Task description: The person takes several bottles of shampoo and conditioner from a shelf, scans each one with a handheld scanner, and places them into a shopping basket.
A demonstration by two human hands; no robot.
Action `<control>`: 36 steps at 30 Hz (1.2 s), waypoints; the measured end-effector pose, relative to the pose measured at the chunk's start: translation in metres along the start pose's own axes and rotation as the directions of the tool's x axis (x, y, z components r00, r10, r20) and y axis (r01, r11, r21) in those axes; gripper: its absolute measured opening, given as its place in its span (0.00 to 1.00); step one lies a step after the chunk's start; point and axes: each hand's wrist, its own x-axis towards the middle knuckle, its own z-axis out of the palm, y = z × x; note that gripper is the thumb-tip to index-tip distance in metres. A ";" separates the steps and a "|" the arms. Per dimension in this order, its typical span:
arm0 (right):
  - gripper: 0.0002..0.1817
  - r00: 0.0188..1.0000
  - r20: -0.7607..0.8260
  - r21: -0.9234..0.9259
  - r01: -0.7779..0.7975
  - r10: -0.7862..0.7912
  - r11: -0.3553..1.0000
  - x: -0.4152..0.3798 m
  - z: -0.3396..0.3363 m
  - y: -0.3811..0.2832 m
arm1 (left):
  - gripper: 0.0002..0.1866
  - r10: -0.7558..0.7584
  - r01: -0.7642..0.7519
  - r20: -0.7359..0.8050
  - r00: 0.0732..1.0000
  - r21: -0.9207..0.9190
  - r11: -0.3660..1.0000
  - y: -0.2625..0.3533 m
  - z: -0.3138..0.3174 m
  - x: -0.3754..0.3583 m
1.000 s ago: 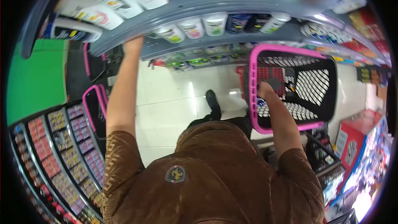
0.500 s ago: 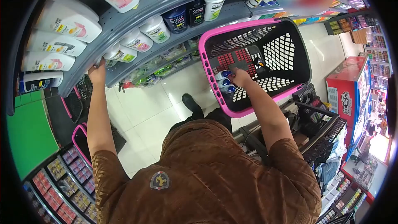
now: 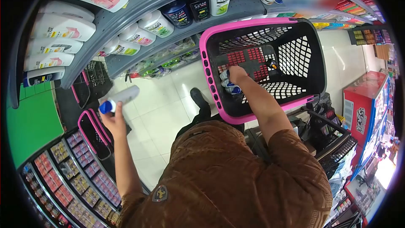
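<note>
A white bottle with a blue cap (image 3: pixel 128 95) is in my left hand (image 3: pixel 113 120), held out over the tiled floor at the left; motion blurs it. My right hand (image 3: pixel 238 76) is down inside the black basket with the pink rim (image 3: pixel 209 85). Its fingers are closed beside several white bottles with blue caps (image 3: pixel 229 85) at the basket's near left side. Whether those fingers grip one of them is hidden. A small dark item with an orange mark (image 3: pixel 272 63) lies deeper in the basket.
Shelves of shampoo bottles (image 3: pixel 157 23) curve across the top and left. More pink-rimmed baskets (image 3: pixel 93 133) stand at the left, above a rack of small packets (image 3: pixel 76 177). A black cart frame (image 3: pixel 325 122) and a red freezer (image 3: pixel 358 114) are at the right.
My left hand has come back from the shelf edge, now with a bottle in it. My right hand is still in the basket, a little closer to the blue-capped bottles.
</note>
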 end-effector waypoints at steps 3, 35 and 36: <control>0.18 0.999 0.044 -0.019 0.030 -0.029 0.999 -0.003 -0.008 -0.006 | 0.28 -0.060 0.061 0.053 0.997 -0.002 0.998 0.020 0.009 -0.034; 0.24 0.965 -0.108 0.990 0.081 -0.240 -0.118 -0.270 -0.157 -0.065 | 0.29 -0.235 0.821 0.872 0.429 -0.268 0.504 0.233 0.223 -0.057; 0.24 0.969 -0.134 0.983 0.103 -0.208 -0.153 -0.270 -0.155 -0.059 | 0.33 -0.202 0.815 0.919 0.339 -0.179 0.551 0.236 0.226 -0.066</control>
